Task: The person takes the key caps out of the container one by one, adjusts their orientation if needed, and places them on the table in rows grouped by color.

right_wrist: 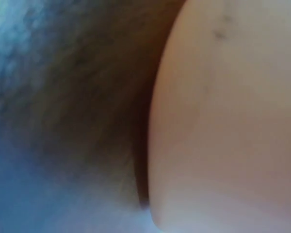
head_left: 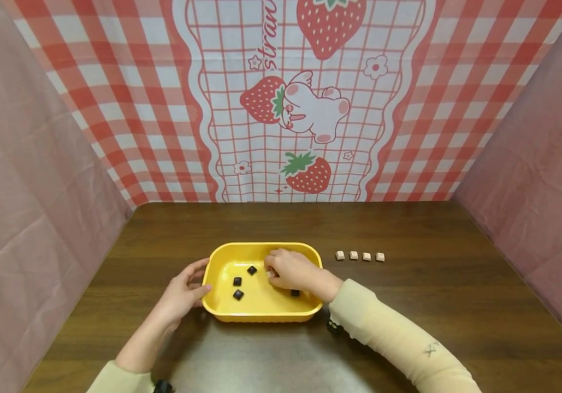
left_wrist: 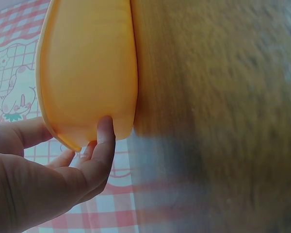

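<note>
A yellow tray (head_left: pixel 261 315) with rounded corners sits on the table. At its left end my left hand (head_left: pixel 182 295) holds the rim, the thumb over the edge and the other fingers along the outside wall; the left wrist view shows these fingers (left_wrist: pixel 105 141) against the tray wall. My right hand (head_left: pixel 291 270) reaches inside the tray and pinches a white keycap (head_left: pixel 270 274), mostly covered by the fingers. Several black keycaps (head_left: pixel 237 281) lie scattered on the tray floor, one partly hidden under the right wrist. The right wrist view is blurred and filled mostly by a pale rounded surface.
To the right of the tray, several white keycaps (head_left: pixel 353 255) stand in a row on the brown wooden table (head_left: pixel 433 305). A red-and-white strawberry cloth (head_left: pixel 290 164) hangs behind the table, with pink cloth (head_left: pixel 521 180) at the sides.
</note>
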`<act>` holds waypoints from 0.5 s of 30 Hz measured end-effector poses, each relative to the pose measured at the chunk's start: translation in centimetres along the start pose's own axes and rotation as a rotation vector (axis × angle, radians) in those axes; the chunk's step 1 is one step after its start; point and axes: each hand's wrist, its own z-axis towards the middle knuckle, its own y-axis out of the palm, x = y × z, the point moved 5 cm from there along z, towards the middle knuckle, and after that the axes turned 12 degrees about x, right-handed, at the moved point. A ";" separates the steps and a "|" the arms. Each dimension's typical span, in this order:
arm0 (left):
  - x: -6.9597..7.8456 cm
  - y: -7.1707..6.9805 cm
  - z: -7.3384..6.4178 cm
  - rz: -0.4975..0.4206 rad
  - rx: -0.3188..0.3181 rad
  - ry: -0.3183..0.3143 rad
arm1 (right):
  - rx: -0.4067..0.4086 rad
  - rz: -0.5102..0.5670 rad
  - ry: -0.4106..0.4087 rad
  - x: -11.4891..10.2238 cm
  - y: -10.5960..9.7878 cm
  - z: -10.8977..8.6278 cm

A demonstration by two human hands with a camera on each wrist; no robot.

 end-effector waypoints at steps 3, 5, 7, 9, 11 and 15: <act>0.0 0.0 0.1 0.005 0.001 0.001 | 0.004 -0.012 -0.004 -0.1 -0.5 0.0; -0.1 -0.1 0.1 0.007 -0.001 0.003 | 0.013 -0.021 -0.012 -0.2 -0.9 0.0; -0.1 -0.1 0.1 0.007 -0.002 0.005 | 0.024 -0.030 -0.020 -0.3 -1.4 -0.1; -0.1 -0.1 0.1 0.004 -0.002 0.005 | 0.034 -0.036 -0.029 -0.4 -2.0 -0.2; -0.1 -0.1 0.2 0.000 -0.002 0.005 | 0.045 -0.042 -0.041 -0.5 -2.5 -0.3; -0.2 0.0 0.2 -0.002 0.000 0.005 | 0.060 -0.056 -0.057 -0.5 -3.5 -0.6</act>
